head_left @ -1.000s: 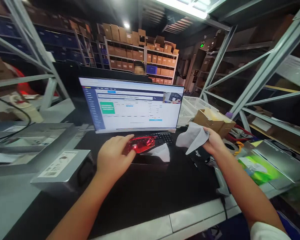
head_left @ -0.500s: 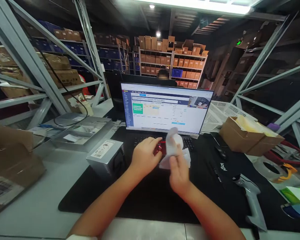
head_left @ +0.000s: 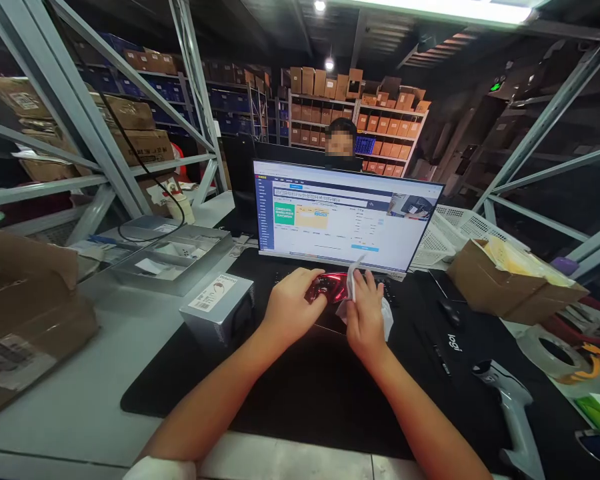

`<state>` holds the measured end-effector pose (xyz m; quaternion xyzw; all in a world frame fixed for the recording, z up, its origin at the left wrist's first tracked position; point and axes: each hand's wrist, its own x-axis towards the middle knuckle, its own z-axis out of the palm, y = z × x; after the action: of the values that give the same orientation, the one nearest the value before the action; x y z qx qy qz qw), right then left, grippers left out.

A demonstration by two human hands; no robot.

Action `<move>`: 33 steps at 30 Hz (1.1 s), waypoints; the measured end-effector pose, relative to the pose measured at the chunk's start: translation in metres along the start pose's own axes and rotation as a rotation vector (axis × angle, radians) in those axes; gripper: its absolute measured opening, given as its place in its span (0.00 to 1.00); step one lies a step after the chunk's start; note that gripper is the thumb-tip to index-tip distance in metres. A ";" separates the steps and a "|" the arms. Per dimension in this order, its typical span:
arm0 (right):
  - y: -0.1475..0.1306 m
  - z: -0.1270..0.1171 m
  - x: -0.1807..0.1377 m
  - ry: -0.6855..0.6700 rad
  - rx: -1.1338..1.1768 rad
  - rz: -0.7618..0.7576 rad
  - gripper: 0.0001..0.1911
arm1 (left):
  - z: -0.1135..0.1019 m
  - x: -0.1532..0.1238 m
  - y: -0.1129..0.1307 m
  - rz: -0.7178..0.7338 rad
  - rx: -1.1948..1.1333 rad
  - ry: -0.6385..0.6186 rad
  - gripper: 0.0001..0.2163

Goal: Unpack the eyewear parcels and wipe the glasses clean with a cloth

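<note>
My left hand (head_left: 294, 301) grips the left end of a shiny red object (head_left: 334, 287), thumb and fingers closed around it; its exact kind is not clear. A thin whitish wrapper (head_left: 387, 320) covers the right end of that object. My right hand (head_left: 367, 312) presses the wrapper against it with the fingers bent over the top and the thumb in front. Both hands are above the black desk mat (head_left: 300, 393), before the keyboard and a lit monitor (head_left: 325, 233). Left of my left hand stands a grey box (head_left: 220, 300) with a white label.
To the right lie a mouse (head_left: 450, 312), a pen (head_left: 441, 360), a barcode scanner (head_left: 513, 413) and a tape roll (head_left: 550, 353). An open carton (head_left: 510, 283) stands behind them. Grey trays (head_left: 180, 267) and a brown carton (head_left: 30, 327) are at left. Behind the monitor is a person (head_left: 341, 140).
My right hand has come down with the wrapper onto the red object's right end. More of the red object shows between my hands. The person behind the monitor has come higher into view.
</note>
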<state>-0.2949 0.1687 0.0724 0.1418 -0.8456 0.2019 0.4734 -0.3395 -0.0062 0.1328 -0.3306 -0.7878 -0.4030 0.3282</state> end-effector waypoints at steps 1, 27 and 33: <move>-0.002 0.000 -0.001 0.010 0.013 -0.002 0.33 | 0.000 0.000 0.001 -0.001 -0.005 0.003 0.16; -0.017 -0.007 -0.007 0.021 0.050 -0.129 0.35 | 0.002 -0.004 0.005 0.026 -0.090 0.124 0.15; -0.008 -0.009 0.001 -0.014 0.050 -0.066 0.33 | 0.002 -0.002 0.003 -0.001 -0.092 0.140 0.15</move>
<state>-0.2855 0.1657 0.0792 0.1825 -0.8385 0.2062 0.4702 -0.3367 -0.0038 0.1310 -0.3158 -0.7438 -0.4611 0.3666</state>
